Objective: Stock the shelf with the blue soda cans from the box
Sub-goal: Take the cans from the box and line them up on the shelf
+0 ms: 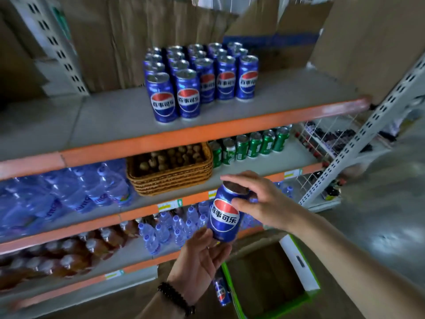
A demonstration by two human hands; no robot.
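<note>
Left hand (202,256) only cupped the bottom of the blue aluminium soda can (224,212) while the right hand (257,201) pinched its top. Grip looked loose, so it could've slipped before reaching the grey top shelf (103,120).

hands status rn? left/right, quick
Left hand: fingers curled under the base of the blue can, holding it.
Right hand: thumb and fingers grip the same can near its top.

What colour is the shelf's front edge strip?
Orange, on the grey metal shelf's front edge strip; head view.

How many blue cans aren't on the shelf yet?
2. One can held by the left hand and right hand; another can below, beside the box's green edge. More may be hidden.
</note>
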